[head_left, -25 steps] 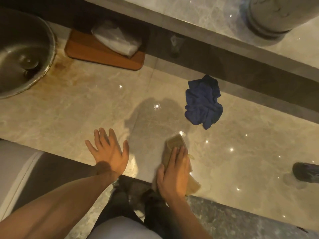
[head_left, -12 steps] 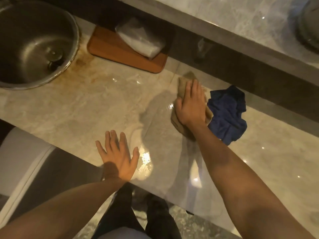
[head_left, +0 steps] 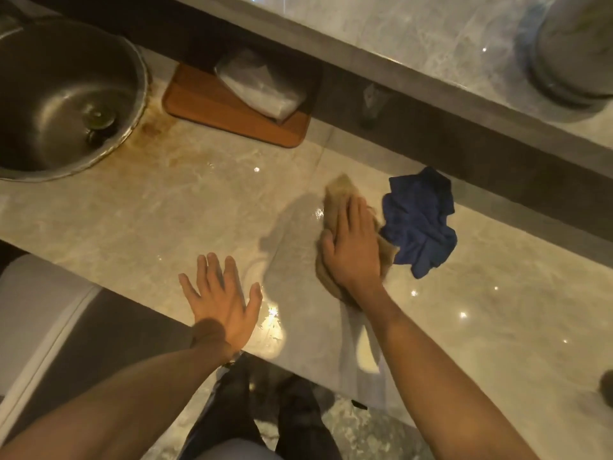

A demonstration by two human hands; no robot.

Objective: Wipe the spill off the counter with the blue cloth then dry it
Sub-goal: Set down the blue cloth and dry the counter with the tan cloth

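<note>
1. We look down on a pale marble counter [head_left: 166, 220] from the head camera, with both bare forearms reaching forward.
2. Our right hand [head_left: 353, 247] lies flat, fingers straight and together, palm pressed on a tan cloth [head_left: 335, 190]; it pins the cloth rather than gripping it.
3. The tan cloth shows beyond the fingertips and beside the wrist.
4. The blue cloth [head_left: 419, 224] lies crumpled on the counter just right of that hand, touching the tan cloth's edge, near the dark back wall [head_left: 497, 154].
5. Our left hand [head_left: 222, 300] is spread wide open, fingers splayed, holding nothing, near the counter's front edge; we cannot tell whether it touches the surface.
6. A wet sheen [head_left: 272, 323] glints between the two hands.
7. A round steel sink [head_left: 63, 94] sits at far left, with brown staining beside its rim.
8. A wooden board [head_left: 212, 111] behind carries a clear bag [head_left: 262, 84].
</note>
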